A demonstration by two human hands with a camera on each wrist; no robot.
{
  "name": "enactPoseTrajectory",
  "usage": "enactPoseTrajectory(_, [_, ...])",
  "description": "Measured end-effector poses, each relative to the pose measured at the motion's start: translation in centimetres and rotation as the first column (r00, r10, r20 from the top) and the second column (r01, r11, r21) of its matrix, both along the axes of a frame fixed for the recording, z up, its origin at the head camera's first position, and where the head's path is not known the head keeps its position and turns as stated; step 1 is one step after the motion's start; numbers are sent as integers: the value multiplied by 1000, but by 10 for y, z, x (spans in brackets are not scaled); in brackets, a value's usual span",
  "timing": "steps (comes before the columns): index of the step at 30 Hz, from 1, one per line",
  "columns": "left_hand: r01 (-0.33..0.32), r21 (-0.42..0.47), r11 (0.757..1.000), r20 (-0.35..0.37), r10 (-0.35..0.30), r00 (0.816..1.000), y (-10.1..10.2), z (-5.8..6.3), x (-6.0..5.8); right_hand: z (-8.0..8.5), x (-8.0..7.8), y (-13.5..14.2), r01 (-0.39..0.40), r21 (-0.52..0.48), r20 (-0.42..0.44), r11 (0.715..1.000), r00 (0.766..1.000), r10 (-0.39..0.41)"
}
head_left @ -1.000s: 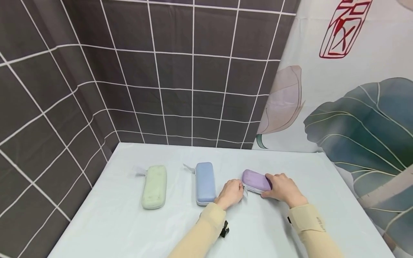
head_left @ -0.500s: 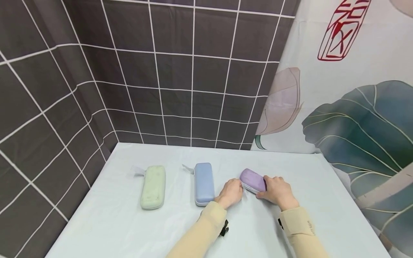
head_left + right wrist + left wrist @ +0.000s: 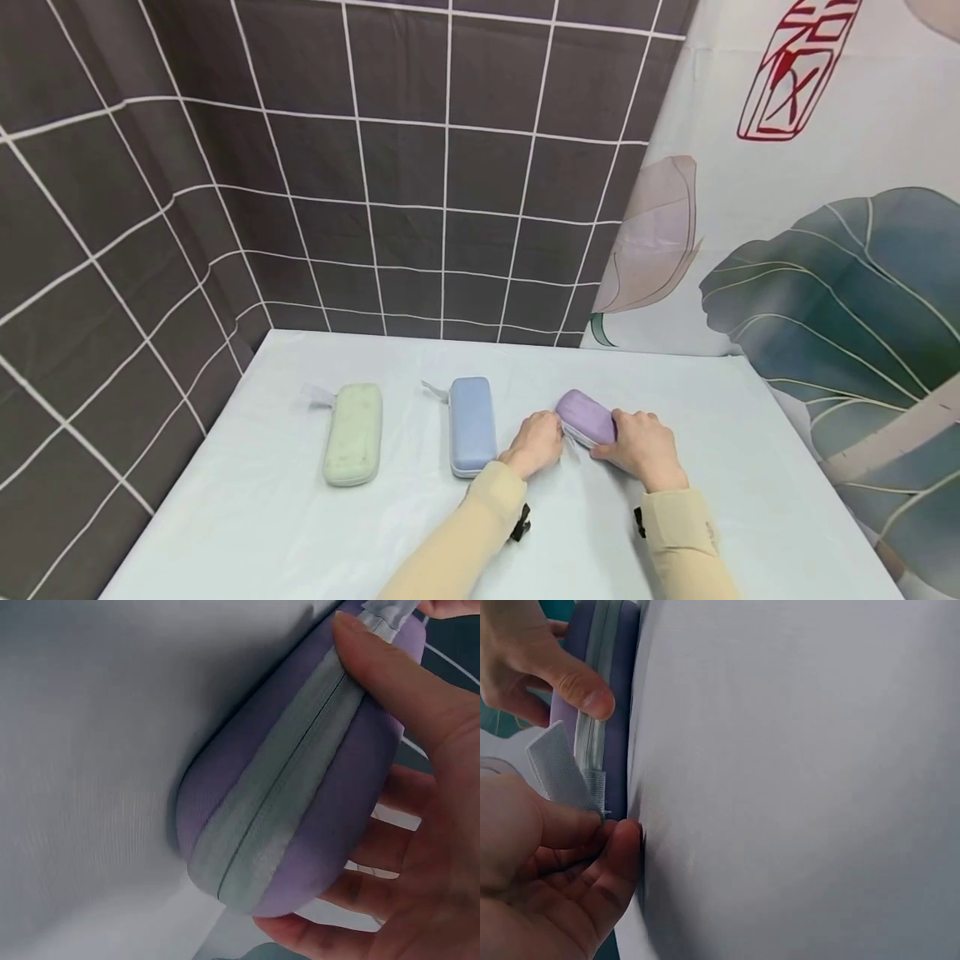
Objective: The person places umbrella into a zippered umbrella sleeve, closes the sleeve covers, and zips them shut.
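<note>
A purple zippered case [image 3: 585,415] lies at the right of the table, its zipper side facing the person. My right hand [image 3: 645,446] grips its right end; in the right wrist view the thumb presses along the zipper [image 3: 262,810] and the fingers curl round the far side. The zipper line looks closed there. At the case's left end my left hand [image 3: 537,440] pinches the zipper's end between thumb and fingers, right beside a pale fabric tab [image 3: 559,765]. What sits inside the pinch is mostly hidden; the zipper pull cannot be made out.
A blue case [image 3: 472,427] lies just left of the left hand, with a green case [image 3: 354,435] farther left. Both carry pale tabs. The white table [image 3: 225,517] meets a dark gridded curtain [image 3: 397,233] behind; a printed cloth [image 3: 810,208] hangs at the right.
The right hand has shifted left, and the purple case has turned a little, its right end coming left. My left hand has stayed at the case's left end, nearly still.
</note>
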State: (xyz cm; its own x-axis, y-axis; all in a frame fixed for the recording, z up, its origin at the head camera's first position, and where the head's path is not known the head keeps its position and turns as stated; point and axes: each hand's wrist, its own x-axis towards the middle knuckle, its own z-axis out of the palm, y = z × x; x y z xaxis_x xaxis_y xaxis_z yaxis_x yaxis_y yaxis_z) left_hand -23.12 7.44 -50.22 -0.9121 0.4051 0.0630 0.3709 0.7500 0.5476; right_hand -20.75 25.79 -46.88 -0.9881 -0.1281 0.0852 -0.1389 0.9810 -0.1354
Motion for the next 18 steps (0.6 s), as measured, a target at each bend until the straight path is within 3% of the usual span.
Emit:
enactPoseTrajectory(5, [21,-55,998,-4,-22,1000,2,4,-3,1,0,0,19,-16,-14,1000,1000,-20])
enactPoseTrajectory(18, [-41,-58,997,14,42,999,13,9,-15,-8,6,-10,99,-26,-52,995,994,-100])
